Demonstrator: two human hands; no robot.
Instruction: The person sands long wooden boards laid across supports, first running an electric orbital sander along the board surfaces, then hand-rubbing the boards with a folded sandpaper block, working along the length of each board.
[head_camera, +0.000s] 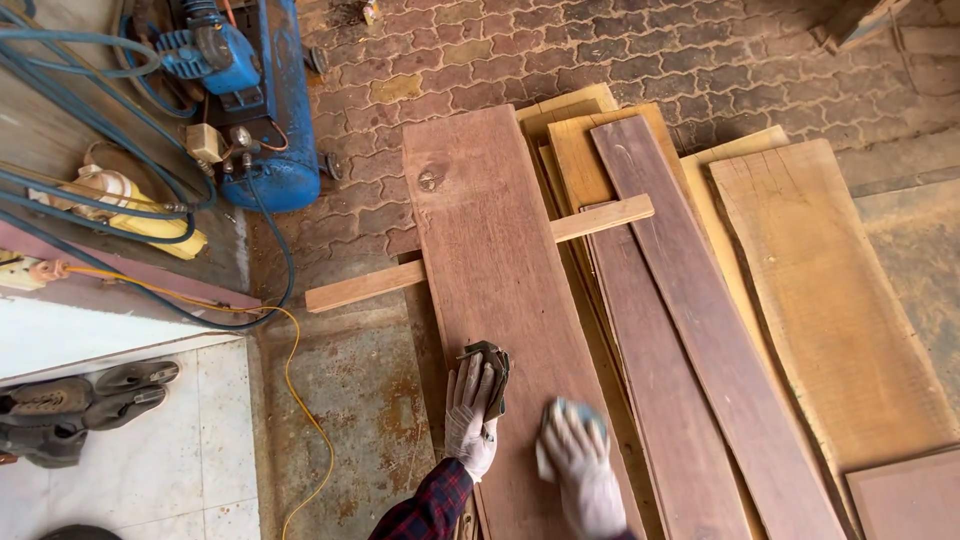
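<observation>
The reddish plank (500, 280) lies on top of a stack of boards (700, 330) over the brick floor (600, 60). The gloved left hand (470, 415) presses a dark sanding sheet (492, 372) on it, fingers together and curled over the sheet. The gloved right hand (580, 465), blurred, pins a pale cloth (560, 420) flat, fingers slightly spread.

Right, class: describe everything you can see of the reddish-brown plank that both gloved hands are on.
The reddish-brown plank is long, flat, rough-looking wood with a dark knot near its far end. It lies across a pale crosswise batten, beside stacked boards. The left hand presses a dark sanding sheet on it; the right hand presses a bluish pad.
</observation>
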